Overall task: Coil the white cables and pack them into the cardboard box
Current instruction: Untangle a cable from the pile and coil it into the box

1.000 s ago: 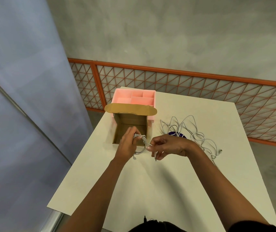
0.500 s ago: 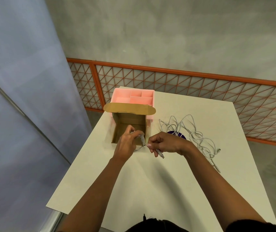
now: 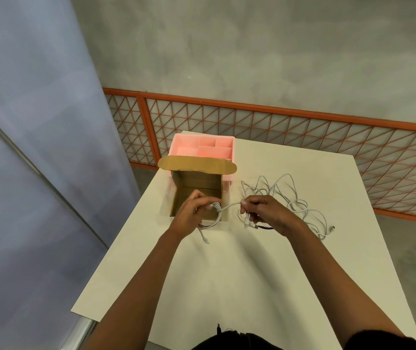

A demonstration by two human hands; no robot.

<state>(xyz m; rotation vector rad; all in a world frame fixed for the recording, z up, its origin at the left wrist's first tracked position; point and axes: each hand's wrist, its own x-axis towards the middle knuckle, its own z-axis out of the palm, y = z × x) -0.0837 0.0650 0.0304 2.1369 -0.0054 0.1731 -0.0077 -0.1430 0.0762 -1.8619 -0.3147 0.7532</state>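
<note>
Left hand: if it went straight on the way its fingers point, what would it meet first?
Probably the cardboard box: the left hand, holding the coiled cable, points forward into its open top, so likely the inside floor or far wall. Depth is unclear.

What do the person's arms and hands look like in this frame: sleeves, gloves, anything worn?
The left hand and right hand are bare: no gloves, rings, watch or bracelet show. Both forearms are uncovered. A dark sleeve shows only high on the right arm, at the frame's bottom edge.
</note>
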